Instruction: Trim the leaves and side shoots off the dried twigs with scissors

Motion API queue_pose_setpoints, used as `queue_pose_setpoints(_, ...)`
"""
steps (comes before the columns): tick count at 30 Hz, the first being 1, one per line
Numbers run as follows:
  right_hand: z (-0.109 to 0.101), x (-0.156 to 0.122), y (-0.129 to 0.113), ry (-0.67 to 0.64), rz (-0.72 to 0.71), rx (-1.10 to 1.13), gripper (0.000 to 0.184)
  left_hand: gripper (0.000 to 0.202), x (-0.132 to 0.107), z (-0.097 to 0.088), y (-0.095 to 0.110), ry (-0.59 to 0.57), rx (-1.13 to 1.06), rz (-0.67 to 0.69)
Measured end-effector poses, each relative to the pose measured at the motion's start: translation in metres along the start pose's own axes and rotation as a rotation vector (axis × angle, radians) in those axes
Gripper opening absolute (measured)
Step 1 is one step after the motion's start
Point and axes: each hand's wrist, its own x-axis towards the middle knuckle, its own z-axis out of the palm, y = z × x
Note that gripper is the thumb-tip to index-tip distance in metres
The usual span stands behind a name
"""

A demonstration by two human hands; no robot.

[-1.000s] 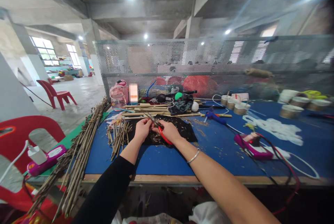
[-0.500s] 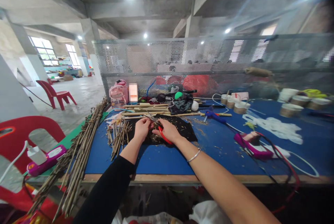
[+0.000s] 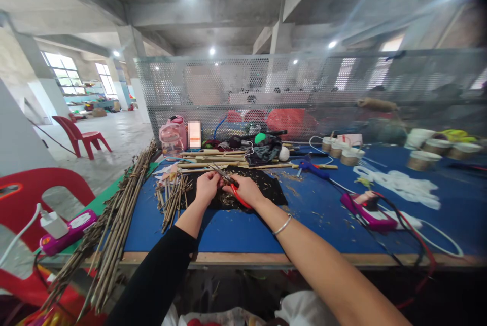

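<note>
My right hand (image 3: 246, 191) is closed round red-handled scissors (image 3: 240, 198), whose blades point up and left. Close beside the blades, my left hand (image 3: 207, 187) is pinched; whatever its fingers hold is too small to make out. Both hands are over a black cloth (image 3: 274, 191) strewn with brown plant bits. A pile of short cut twigs (image 3: 175, 199) lies to the left of my left hand. Farther left, a bundle of long dry stalks (image 3: 117, 214) hangs over the table's front edge.
Bamboo sticks (image 3: 213, 158) lie behind the cloth, near dark yarn (image 3: 266, 151). A blue glue gun (image 3: 314, 170), a purple power strip (image 3: 367, 217) with cables and several twine-wrapped pots (image 3: 352, 156) stand on the right. A perforated metal screen (image 3: 213, 82) rises behind the blue table (image 3: 236, 234).
The scissor blades appear slightly more closed together than before. Both hands stay in nearly the same place over the cloth.
</note>
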Motion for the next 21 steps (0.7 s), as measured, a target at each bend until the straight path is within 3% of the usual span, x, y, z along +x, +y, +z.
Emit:
queue_pose_setpoints(6,0.002,0.001,0.001,-0.031,0.015,-0.036,0.042,0.014,0.001,-0.001,-0.001,0.019,0.041,-0.001)
queue_pose_setpoints(9,0.003,0.001,0.003,-0.025,0.03,-0.073,0.042,0.015,0.002,-0.005,-0.001,0.056,0.181,0.001)
queue_pose_setpoints(12,0.003,0.002,0.005,0.026,0.036,-0.086,0.042,0.018,0.0,-0.008,0.001,0.136,0.479,0.039)
queue_pose_setpoints(18,0.001,0.004,0.012,0.104,0.055,-0.06,0.041,0.029,-0.006,-0.017,0.025,0.323,1.111,0.354)
queue_pose_setpoints(21,0.001,0.004,0.014,0.119,0.058,-0.046,0.039,0.029,-0.003,-0.028,0.042,0.294,1.481,0.296)
